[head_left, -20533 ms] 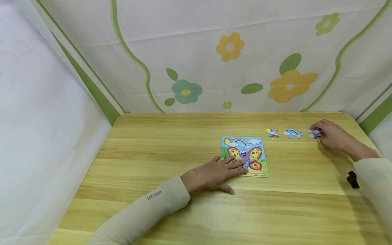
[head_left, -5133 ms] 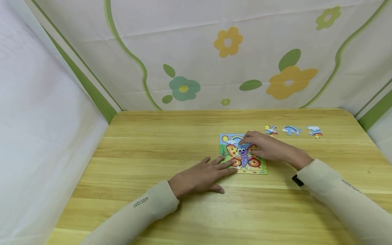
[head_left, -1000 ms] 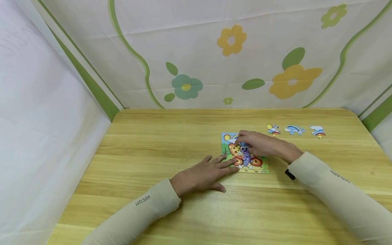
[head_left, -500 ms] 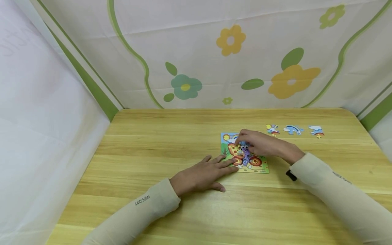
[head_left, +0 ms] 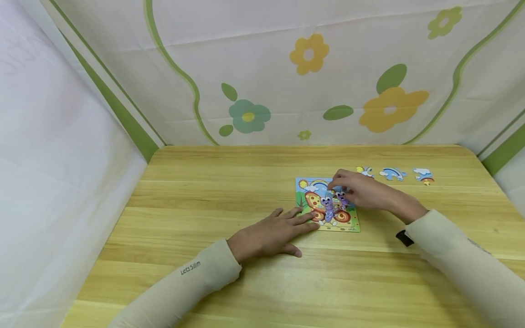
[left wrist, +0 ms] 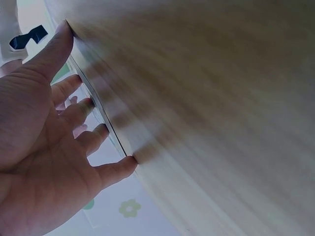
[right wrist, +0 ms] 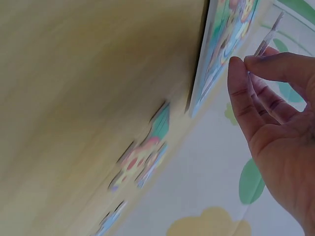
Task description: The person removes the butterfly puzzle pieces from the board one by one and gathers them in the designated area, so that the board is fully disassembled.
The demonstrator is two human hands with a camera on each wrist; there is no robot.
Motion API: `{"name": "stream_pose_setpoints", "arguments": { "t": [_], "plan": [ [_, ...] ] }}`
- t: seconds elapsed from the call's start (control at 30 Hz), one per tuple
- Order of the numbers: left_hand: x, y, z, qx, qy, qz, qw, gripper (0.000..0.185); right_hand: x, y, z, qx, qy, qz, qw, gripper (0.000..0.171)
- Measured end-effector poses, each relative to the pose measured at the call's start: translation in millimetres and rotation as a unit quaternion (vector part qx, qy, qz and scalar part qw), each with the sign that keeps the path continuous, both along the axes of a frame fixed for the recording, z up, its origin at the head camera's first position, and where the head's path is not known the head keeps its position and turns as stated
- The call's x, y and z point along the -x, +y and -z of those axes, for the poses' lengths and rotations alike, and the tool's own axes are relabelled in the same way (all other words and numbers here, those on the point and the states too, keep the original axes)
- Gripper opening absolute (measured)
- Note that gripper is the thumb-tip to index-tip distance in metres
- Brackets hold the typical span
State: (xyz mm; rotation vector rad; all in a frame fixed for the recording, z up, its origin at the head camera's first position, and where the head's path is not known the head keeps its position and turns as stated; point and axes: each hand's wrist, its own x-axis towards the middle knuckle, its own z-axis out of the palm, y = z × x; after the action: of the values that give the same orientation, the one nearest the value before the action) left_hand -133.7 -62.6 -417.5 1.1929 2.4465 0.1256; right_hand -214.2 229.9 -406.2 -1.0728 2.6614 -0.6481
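Where half a second ago the right hand [head_left: 362, 191] sat over the middle of the puzzle board [head_left: 326, 204], it has now drawn back toward the board's right edge and lifted a small puzzle piece [head_left: 341, 197] clear of the picture, while the left hand [head_left: 270, 234] has not moved. That left hand lies flat on the tabletop [head_left: 229, 191], palm down, its fingers [head_left: 305, 219] straight and spread, the tips pressing the lower left corner of the board. The right hand hovers just above the board with the wrist raised, and its fingers [right wrist: 241, 98] are curled, thumb and forefinger pinching the thin piece by its edge; the right wrist view shows the piece [right wrist: 268, 37] held edge-on above the board [right wrist: 224, 44]. The held piece is small and mostly purple, and its exact shape is hard to make out. The board shows an orange-winged butterfly with a purple body, a sun and a rainbow. Three loose pieces [head_left: 391, 173] lie in a row near the far right edge of the tabletop, well apart from the board.
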Motion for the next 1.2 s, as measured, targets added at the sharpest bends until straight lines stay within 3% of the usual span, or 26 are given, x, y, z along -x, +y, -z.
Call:
{"name": "stream_pose_setpoints", "arguments": {
  "t": [0.57,0.8,1.2],
  "plan": [
    [-1.3,-2,-0.9,-0.011,-0.005,-0.004,0.9999,0.079,-4.9,66,-1.3,-0.001,0.046,0.049,0.998,0.049],
    [-0.9,-2,-0.9,-0.012,-0.007,-0.002,0.9999,0.079,-6.0,91,5.6,-0.003,0.081,0.066,0.995,0.05],
    [-0.6,-1,-1.4,-0.01,-0.009,-0.002,0.9999,0.079,-2.7,122,17.0,-0.021,0.096,0.078,0.992,0.051]
  ]
}}
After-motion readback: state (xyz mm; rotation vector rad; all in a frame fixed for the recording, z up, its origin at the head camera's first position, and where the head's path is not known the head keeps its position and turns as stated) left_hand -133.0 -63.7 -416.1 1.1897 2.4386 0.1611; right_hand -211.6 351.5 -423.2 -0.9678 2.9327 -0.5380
